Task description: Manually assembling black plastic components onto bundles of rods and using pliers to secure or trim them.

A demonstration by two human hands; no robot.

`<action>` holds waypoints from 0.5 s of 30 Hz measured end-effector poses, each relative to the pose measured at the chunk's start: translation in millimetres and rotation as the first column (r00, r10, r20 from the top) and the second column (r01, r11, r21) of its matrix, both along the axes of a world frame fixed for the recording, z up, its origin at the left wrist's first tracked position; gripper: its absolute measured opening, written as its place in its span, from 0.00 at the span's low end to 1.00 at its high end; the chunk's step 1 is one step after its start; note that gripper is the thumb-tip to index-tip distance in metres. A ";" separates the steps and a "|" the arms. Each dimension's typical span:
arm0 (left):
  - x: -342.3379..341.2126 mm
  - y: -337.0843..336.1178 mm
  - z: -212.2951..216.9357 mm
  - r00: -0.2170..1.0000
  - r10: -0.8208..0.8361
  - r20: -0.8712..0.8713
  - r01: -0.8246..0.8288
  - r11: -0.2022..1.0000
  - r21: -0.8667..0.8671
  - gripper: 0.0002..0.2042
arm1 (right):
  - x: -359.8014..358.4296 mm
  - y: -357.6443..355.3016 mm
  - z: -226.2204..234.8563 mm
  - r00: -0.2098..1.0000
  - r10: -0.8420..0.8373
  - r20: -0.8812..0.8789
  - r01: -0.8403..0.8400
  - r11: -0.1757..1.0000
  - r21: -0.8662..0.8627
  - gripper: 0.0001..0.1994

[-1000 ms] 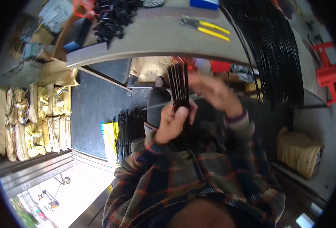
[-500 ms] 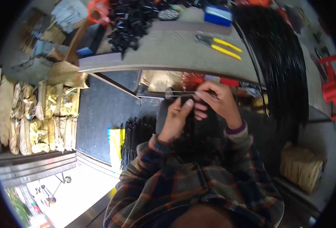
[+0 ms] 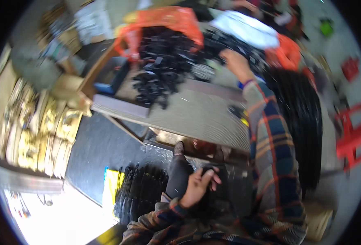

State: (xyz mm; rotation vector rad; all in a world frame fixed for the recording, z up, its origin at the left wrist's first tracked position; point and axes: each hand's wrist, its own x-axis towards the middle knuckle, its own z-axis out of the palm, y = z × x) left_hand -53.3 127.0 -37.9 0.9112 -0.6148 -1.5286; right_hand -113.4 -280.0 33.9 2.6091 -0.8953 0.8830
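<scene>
My left hand is low in front of me, above my dark trouser leg. Its thumb and fingers close around a small dark thing, mostly hidden by the hand. Stretched far across the table, my right hand is at the back edge of a heap of small black plastic pieces. Its fingers look curled together, and whatever may be between them cannot be made out. Beside my right sleeve lie pliers with yellow handles, partly covered by the arm.
Long black strips hang over the table's right side. An orange bag and a white bag lie at the back. Bundled black strips stand at lower left, wrapped packages at far left. A red stool is at right.
My right hand has left my left hand and reached forward over the table to the far black pieces. The thin rod between the hands no longer shows. My view has tilted up.
</scene>
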 end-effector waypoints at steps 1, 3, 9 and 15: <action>0.7 -5.4 -3.5 1.000 -0.001 0.013 0.001 1.000 -0.002 0.11 | 5.0 -15.7 -4.5 0.989 -0.048 -0.142 0.045 0.999 -0.023 0.10; 6.1 -7.9 -5.6 1.000 -0.003 -0.013 0.003 1.000 -0.012 0.11 | 11.3 -36.8 -8.0 0.934 -0.109 -0.339 0.069 0.989 -0.128 0.10; 19.7 -7.7 -21.4 0.997 -0.002 -0.072 0.001 1.000 -0.012 0.11 | 42.9 -61.1 -32.7 0.864 -0.117 -0.490 0.003 0.974 -0.228 0.06; 24.0 -22.6 -22.6 0.996 -0.052 -0.072 0.052 0.999 -0.004 0.10 | 19.7 -61.3 -11.8 0.966 -0.102 -0.238 0.025 0.951 -0.307 0.13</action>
